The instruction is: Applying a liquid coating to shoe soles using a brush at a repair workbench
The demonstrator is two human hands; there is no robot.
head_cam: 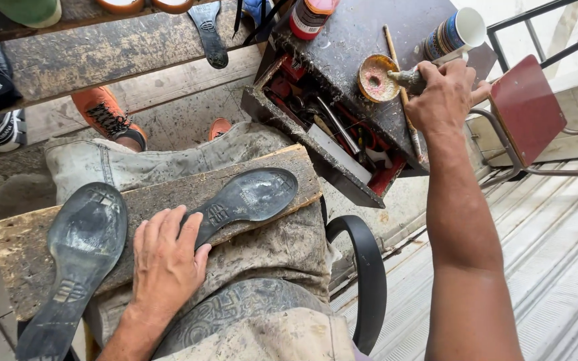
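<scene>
- The left hand (167, 257) lies flat, fingers spread, on the heel end of a dark shoe sole (245, 199), pinning it to the wooden board (15, 254) across the lap, near the board's right edge.
- The right hand (444, 93) has its grip closed on a glue-caked brush (406, 79), held to a small glue tin (376, 77) atop the toolbox (342, 40).
- A second sole (78, 257) overhangs the board's left edge.
</scene>
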